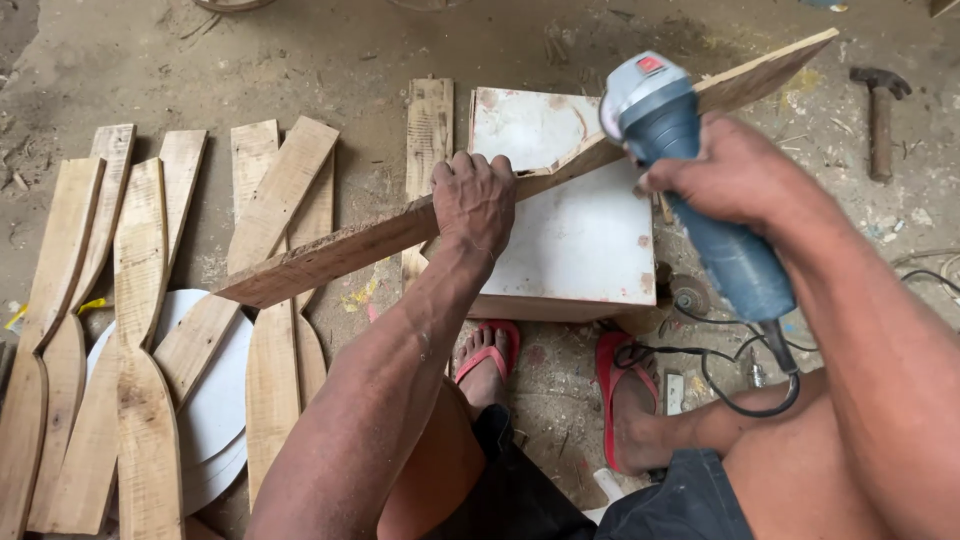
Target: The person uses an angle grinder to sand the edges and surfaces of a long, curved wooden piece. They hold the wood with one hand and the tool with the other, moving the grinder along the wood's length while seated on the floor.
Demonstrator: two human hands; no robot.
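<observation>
My left hand (474, 200) grips the top edge of a long shaped wooden plank (330, 252) that lies slantwise across a white box-like stand (580, 245). My right hand (735, 172) holds a blue and grey angle grinder (690, 170) by its body, with the head pressed against the plank near its upper right part. The grinder's disc is hidden behind the tool and the wood. Its black cord (745, 385) runs down past my right foot.
Several cut curved planks (130, 340) lie on the ground at left, over white round discs (215, 400). A hammer (880, 115) lies at upper right. My feet in red sandals (490, 355) rest below the stand on the dusty concrete floor.
</observation>
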